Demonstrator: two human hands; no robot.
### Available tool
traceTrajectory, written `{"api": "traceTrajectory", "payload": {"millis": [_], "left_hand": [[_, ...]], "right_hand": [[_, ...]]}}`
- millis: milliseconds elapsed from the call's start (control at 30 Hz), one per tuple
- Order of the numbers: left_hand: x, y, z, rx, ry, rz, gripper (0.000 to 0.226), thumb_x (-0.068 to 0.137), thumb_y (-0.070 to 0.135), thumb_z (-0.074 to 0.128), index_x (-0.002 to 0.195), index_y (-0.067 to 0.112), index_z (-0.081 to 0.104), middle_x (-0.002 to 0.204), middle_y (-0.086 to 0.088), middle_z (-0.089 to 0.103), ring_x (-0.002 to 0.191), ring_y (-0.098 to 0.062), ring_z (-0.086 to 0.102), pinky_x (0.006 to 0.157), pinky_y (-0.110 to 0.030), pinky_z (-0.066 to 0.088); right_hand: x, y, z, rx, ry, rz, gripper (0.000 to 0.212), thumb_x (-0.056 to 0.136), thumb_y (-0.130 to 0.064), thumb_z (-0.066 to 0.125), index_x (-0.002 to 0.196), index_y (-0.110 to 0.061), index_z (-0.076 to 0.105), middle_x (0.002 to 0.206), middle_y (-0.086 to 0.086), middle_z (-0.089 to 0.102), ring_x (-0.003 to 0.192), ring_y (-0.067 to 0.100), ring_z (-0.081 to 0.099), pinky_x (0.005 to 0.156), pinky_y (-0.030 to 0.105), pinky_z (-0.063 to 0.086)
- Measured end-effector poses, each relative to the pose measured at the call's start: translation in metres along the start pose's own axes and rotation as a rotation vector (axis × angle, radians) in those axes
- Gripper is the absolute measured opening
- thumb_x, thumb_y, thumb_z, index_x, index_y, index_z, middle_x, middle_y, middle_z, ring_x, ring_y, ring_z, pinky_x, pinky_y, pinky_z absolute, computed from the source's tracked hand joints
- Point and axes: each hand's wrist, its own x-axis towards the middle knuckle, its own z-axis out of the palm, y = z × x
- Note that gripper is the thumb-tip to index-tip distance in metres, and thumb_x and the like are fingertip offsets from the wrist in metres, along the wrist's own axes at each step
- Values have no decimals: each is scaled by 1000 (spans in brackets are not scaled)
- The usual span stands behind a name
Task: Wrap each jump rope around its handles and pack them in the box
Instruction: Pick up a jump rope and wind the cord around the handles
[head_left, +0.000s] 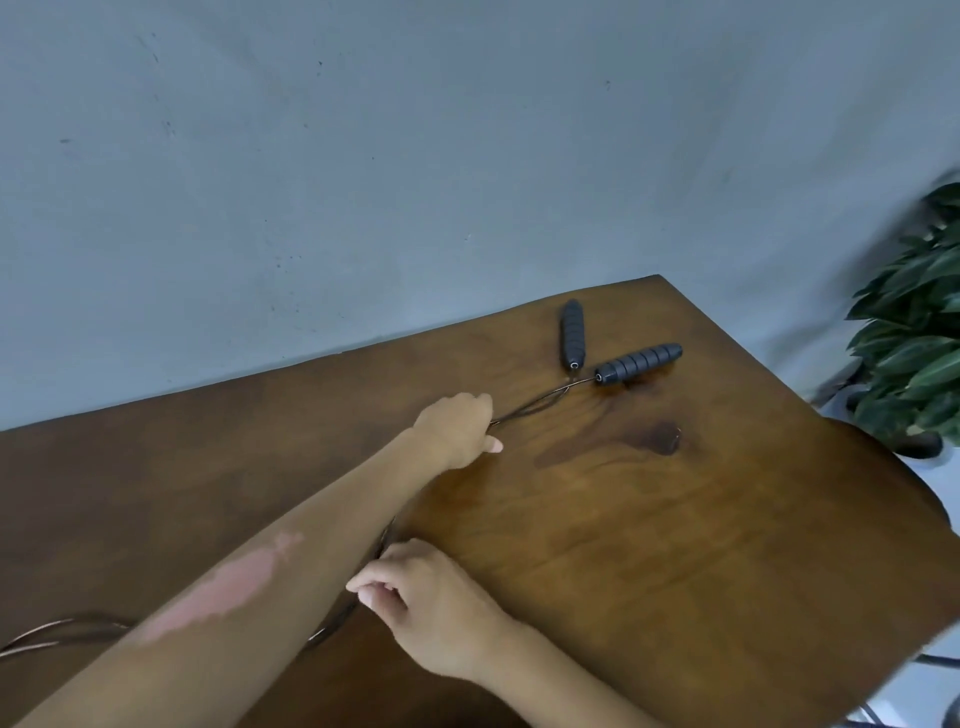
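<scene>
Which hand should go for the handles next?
Left. The left hand already pinches the rope close to the two handles, at the far end of the table. The right hand holds the rope nearer the body, behind the left forearm.

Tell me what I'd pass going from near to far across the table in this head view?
Right hand on the rope, left hand gripping the rope, then the two grey handles, table's far edge, wall.
</scene>
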Motion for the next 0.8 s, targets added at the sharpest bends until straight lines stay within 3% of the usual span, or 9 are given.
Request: {"api": "traceTrajectory", "payload": {"millis": [67,133,233,333,433,533,600,667,800], "left_hand": [[1,-3,4,-43,-27,16,22,106,24,62,92,9,53,102,-15,66,98,-33,67,83,-44,54],[-4,-10,6,-60,-42,30,27,106,15,60,81,8,51,83,-9,60,98,-37,70,83,-44,54],[-24,-17,5,13,-52,61,27,105,16,61,81,9,51,76,-3,53,93,-39,69,75,-39,47],[-56,-24,6,14,-204,82,13,102,14,63,91,6,65,74,-2,63,80,-27,72,73,-34,50],[-89,-32,3,106,-453,88,10,91,19,75,83,16,70,85,0,78,80,-17,72,73,-32,55],[-99,-40,-13,167,-637,69,34,83,51,82,93,19,77,96,1,79,85,-15,71,75,-30,53],[-92,-44,-22,104,-563,35,49,87,65,72,94,17,78,90,3,78,82,-16,72,78,-31,53],[-77,-44,-24,-13,-336,15,58,94,67,61,89,10,72,83,-2,73,75,-21,66,74,-31,48],[-33,-25,-11,-319,32,-75,56,103,64,47,85,12,58,80,-7,59,71,-23,58,75,-35,47]], "right_hand": [[-4,11,-15,73,-85,24,27,106,-25,50,125,-20,68,117,2,68,108,12,60,94,25,49],[-7,25,-33,185,-41,76,24,104,-15,52,118,-15,72,108,4,75,92,7,68,85,23,54],[-8,63,-63,347,410,274,24,99,1,53,100,-9,74,84,1,75,71,5,66,77,32,57],[-9,105,-101,219,870,590,18,101,-17,58,118,-15,64,104,-2,70,105,20,66,99,37,50],[-10,126,-128,286,962,796,50,103,-29,58,146,-16,39,141,13,50,132,31,48,110,42,40],[-5,129,-132,307,939,807,56,103,-35,56,151,-20,32,148,17,43,137,33,43,112,45,39],[0,129,-129,324,913,798,58,102,-37,58,150,-19,32,148,16,43,136,33,44,114,46,38],[4,126,-128,330,887,791,58,100,-36,60,149,-18,34,146,12,47,133,31,48,114,46,40],[14,122,-127,347,862,824,62,98,-39,64,148,-14,37,142,8,53,130,28,52,111,45,43]]}}
